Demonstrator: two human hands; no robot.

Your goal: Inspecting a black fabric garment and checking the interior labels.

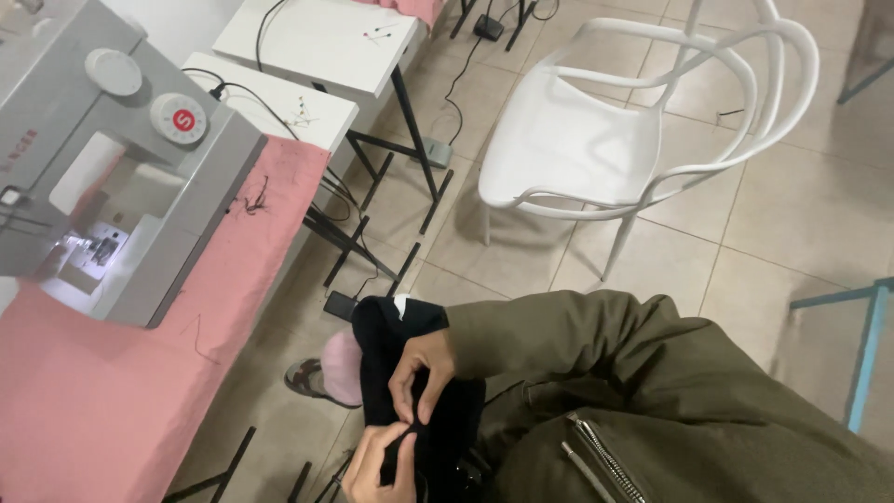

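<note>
A piece of black fabric (445, 421) lies bunched in my lap, with a small white tag at its upper edge. My right hand (424, 373), coming out of an olive jacket sleeve, pinches the fabric from above with its fingertips. Just below it, at the bottom edge of the view, my left hand (377, 461) grips the same fabric. The fingertips of the two hands nearly touch. Part of the left hand is cut off by the frame.
A grey sewing machine (112, 158) with its lamp on stands on a pink-covered table (102, 401) at the left. White tables (317, 47) stand behind it, cables and a foot pedal (340, 305) below. A white chair (596, 140) stands on the tiled floor. A sandalled foot (317, 377) is by the table.
</note>
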